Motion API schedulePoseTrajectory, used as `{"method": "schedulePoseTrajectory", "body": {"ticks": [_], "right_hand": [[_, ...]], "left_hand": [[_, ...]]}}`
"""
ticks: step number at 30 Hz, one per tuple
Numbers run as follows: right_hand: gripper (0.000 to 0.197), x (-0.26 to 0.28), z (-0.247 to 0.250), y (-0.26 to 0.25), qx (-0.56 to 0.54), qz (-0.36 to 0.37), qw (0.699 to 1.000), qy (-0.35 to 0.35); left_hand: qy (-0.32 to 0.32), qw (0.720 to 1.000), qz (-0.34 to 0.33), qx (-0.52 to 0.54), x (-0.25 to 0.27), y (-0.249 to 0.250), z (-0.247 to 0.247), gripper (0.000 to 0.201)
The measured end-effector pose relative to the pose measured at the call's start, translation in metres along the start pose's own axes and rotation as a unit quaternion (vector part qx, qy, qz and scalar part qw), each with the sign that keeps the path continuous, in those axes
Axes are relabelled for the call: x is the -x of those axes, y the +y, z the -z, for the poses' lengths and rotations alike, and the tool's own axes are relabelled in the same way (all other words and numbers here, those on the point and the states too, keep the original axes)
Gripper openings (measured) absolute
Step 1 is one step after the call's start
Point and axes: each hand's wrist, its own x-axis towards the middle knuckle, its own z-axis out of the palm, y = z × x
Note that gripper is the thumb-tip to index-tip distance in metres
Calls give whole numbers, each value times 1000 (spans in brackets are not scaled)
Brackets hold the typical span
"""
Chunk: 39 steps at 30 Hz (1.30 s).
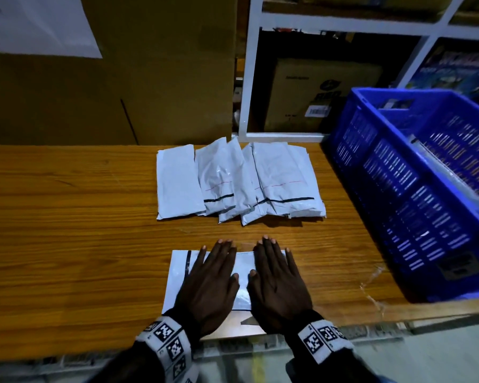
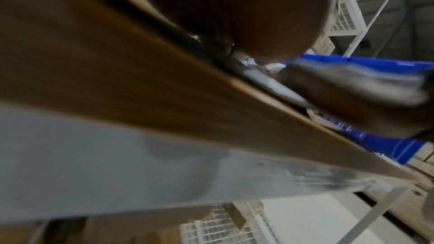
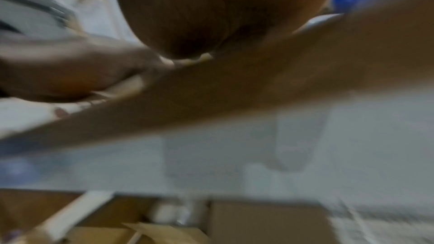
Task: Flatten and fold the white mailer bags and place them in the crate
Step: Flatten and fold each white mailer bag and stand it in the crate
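A white mailer bag [image 1: 177,275] lies flat near the front edge of the wooden table [image 1: 67,217]. My left hand [image 1: 209,283] and right hand [image 1: 277,283] press on it side by side, palms down, fingers straight and spread. Several more white mailer bags [image 1: 233,181] lie overlapping in a row further back on the table. The blue plastic crate [image 1: 415,189] stands at the right end of the table. Both wrist views are blurred; the left wrist view shows my palm [image 2: 246,16] over the table edge and the crate [image 2: 387,144] beyond.
Large cardboard boxes [image 1: 108,78] stand behind the table on the left. A white shelf rack [image 1: 329,26] with boxes fills the back right. A strip of clear tape [image 1: 371,286] curls near the crate's front corner.
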Motion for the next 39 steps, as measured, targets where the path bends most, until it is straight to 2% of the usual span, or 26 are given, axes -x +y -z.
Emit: {"method": "schedulePoseTrajectory", "body": {"ticks": [2,6,11,18,23,26,30,33,36,39], "right_hand": [[64,-4,0,-17,-24,24,999,1],[62,-7,-11,-33,-38,52,998,-21],[55,-4,-17,-34,-54,49,997,-13],[54,-3,-13,-31,-74,50,996,-4],[65,3,-4,-14,-33,17,998,-53],[73,7,7,3,-55,-27,993,-101],[77,8,18,14,-60,-78,990,-101],[68,1,15,-5,-37,-15,998,-38],[60,-2,3,-30,-64,21,996,-51],[58,0,-5,-36,-59,12,997,-54]], "left_hand": [[1,1000,4,-11,6,-9,3,56],[-37,999,4,-4,14,-19,-2,59],[-48,999,11,-2,15,-18,-6,61],[-56,998,21,11,14,-19,-3,60],[-55,997,46,6,24,-33,2,61],[-53,996,67,0,36,-48,7,63],[-38,994,103,2,45,-58,11,68],[-33,996,75,25,30,-39,13,64],[-55,998,21,29,17,-17,8,58],[-67,997,26,21,17,-14,1,55]]}}
